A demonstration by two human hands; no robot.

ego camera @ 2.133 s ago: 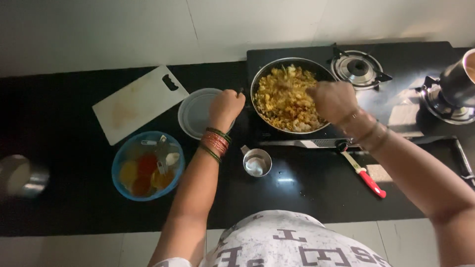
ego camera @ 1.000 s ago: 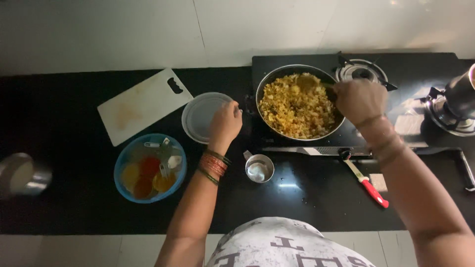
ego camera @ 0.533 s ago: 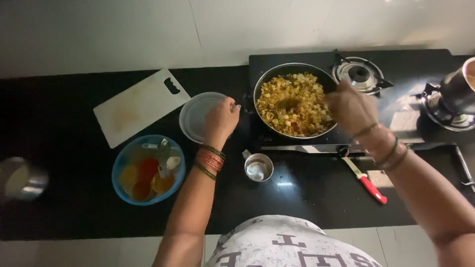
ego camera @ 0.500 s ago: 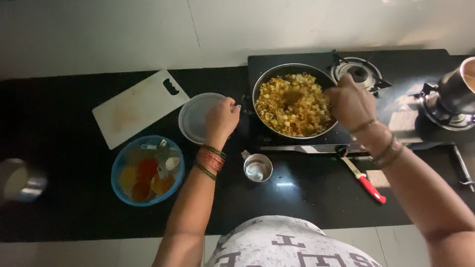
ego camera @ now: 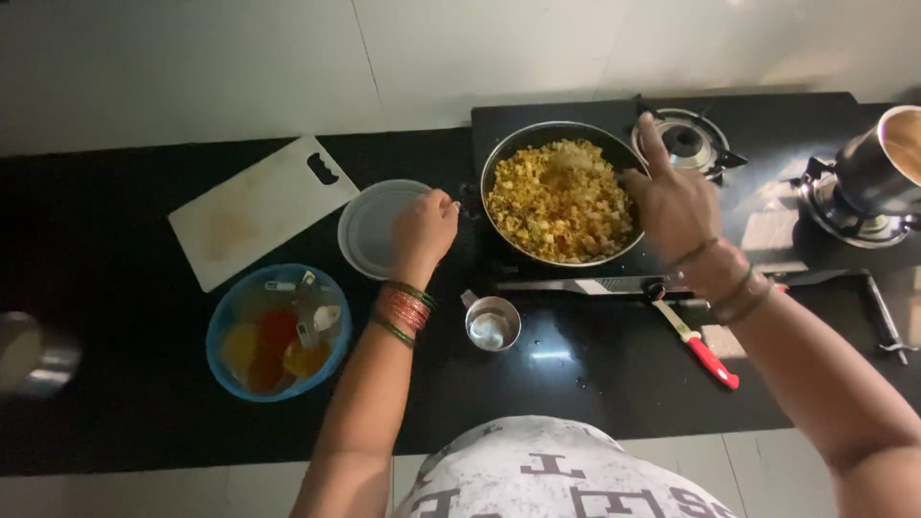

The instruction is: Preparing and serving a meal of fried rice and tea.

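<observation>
**Dark kitchen counter, pan on the stove**

Black counter [ego camera: 115, 240] under a pale wall. Pan [ego camera: 561, 192] of yellow food on the black stove [ego camera: 767, 125]. Left hand [ego camera: 424, 230], fingers curled shut at the pan's left edge; whether it grips a handle cannot be told. Right hand [ego camera: 672, 197], fingers loosely spread over the pan's right rim. Nearby: round lid [ego camera: 369, 230], white cutting board [ego camera: 259, 206], blue spice box [ego camera: 278, 331], small steel cup [ego camera: 491, 323], red-handled knife [ego camera: 700, 345].

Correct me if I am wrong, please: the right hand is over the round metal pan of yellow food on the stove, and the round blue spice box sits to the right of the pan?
One detail is off. In the head view the round blue spice box sits to the left of the round metal pan of yellow food, on the black counter beside the left forearm. The right hand is indeed over the pan's right edge on the stove.
</observation>
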